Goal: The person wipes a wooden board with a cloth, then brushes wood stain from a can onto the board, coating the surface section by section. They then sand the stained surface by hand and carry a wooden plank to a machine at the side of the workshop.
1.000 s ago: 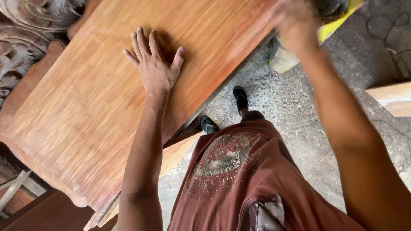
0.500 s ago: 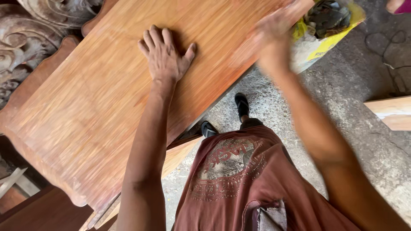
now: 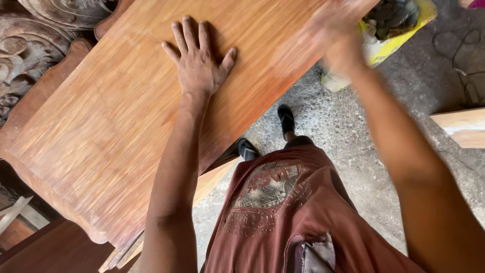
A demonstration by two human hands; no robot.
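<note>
Wooden panel (image 3: 101, 136) lay flat and slanted across the left and centre of view, grain running along its length, scalloped edge at lower left. Left hand (image 3: 198, 63) was pressed palm-down on its upper part, fingers spread, nothing held. Right hand (image 3: 338, 43) was over the panel's right edge, heavily blurred; couldn't tell whether it was spread or closed on anything. Carved wood pieces (image 3: 25, 55) sat just beyond the panel at upper left. Yellow bag (image 3: 389, 45) on the concrete floor (image 3: 384, 151), near the right hand. Pale plank (image 3: 462, 126) at right edge.
</note>
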